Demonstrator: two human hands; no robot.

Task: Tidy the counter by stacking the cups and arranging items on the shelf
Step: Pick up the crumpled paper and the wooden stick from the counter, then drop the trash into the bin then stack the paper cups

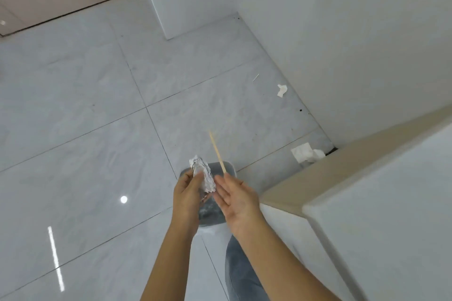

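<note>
My left hand [187, 193] grips a crumpled ball of silver foil [204, 176] above a small grey waste bin [208, 212] on the floor. My right hand [238, 199] is beside it, palm showing, fingers stretched out flat. A thin wooden stick [217, 151] points up and away from the tips of those fingers; I cannot tell whether it touches them. The hands hide most of the bin. No cups or shelf are in view.
The corner of a white counter with a beige edge [342, 166] juts in at the right. A crumpled tissue [307, 153] and a paper scrap [281, 90] lie on the glossy tiled floor near the white wall. My jeans leg [242, 271] is below.
</note>
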